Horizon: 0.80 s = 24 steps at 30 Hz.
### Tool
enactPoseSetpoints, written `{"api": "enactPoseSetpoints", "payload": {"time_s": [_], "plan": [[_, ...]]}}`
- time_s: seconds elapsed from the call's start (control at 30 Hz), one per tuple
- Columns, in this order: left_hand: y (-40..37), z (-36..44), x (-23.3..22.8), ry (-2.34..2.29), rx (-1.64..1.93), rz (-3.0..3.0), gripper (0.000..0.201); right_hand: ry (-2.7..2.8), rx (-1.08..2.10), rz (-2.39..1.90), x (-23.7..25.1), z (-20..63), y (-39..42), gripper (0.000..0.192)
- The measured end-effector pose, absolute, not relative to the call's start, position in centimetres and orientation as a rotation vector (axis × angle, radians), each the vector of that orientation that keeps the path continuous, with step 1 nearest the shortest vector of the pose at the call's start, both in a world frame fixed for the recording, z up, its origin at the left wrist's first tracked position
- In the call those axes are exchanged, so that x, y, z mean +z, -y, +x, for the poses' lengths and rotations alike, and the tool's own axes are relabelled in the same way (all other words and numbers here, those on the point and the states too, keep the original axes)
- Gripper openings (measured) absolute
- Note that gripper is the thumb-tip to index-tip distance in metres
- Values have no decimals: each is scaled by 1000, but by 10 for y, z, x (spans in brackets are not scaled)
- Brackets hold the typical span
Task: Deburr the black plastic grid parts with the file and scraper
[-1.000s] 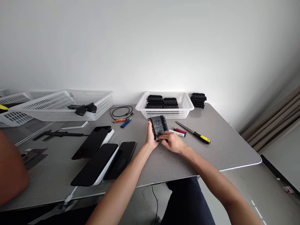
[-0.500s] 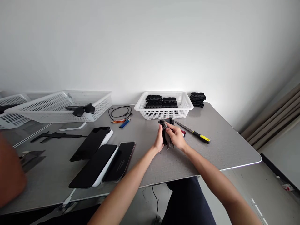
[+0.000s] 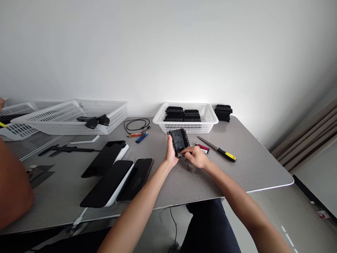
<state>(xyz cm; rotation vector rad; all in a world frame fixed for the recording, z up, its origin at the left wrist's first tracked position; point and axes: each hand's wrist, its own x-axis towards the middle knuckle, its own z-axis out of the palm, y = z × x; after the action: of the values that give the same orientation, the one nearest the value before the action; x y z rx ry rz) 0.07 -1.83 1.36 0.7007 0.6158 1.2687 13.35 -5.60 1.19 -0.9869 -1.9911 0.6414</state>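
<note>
one black rectangular plastic panel with toothed long sides [image 3: 180, 140], held tilted above the grey table [image 3: 250, 168], between both sets of fingers. left hand [image 3: 171, 154] is clamped on it: thumb along the left edge, other fingers hidden behind. right hand [image 3: 197, 156] is curled, fingertips at the panel's near end; cannot tell if they are pinched together, apart, or gripping something small.

risks: panel could twist or slip if right fingertips push that near end harder than the left thumb resists. teeth could bend, or scrape skin, if the left fingers squeeze too hard. small dark bits [image 3: 190, 168] on the table just below the right fingers might dirty the panel if it drops there. slim file with grey blade and black-and-yellow handle [image 3: 220, 151], to the right of the right fingers, could get knocked if that hand swings outward.

direction: broad ribbed face turned up toward the person. long axis seems to run along the toothed sides, from right fingertips out past left thumb, leaning a bit left; far end points roughly at the white perforated plastic basket [image 3: 200, 128] beyond the fingers. foreshortened, so axis is a best guess.
</note>
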Motion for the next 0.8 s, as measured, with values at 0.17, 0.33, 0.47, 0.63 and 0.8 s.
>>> {"api": "enactPoseSetpoints", "payload": {"time_s": [0.17,0.33,0.47,0.63,0.8], "plan": [[22,4,7,-598,1083,737,78,1684,435,-1114,12,146,55,34],[24,9,-3,-589,978,741,76,1588,181,-1048,13,147,58,42],[25,15,-13,-620,973,751,60,1875,43,-1107,12,143,60,50],[20,13,-14,-623,1078,676,53,2166,-78,-1245,13,138,64,55],[10,-2,-5,-718,1187,536,57,2398,-18,-1049,12,135,69,47]]}}
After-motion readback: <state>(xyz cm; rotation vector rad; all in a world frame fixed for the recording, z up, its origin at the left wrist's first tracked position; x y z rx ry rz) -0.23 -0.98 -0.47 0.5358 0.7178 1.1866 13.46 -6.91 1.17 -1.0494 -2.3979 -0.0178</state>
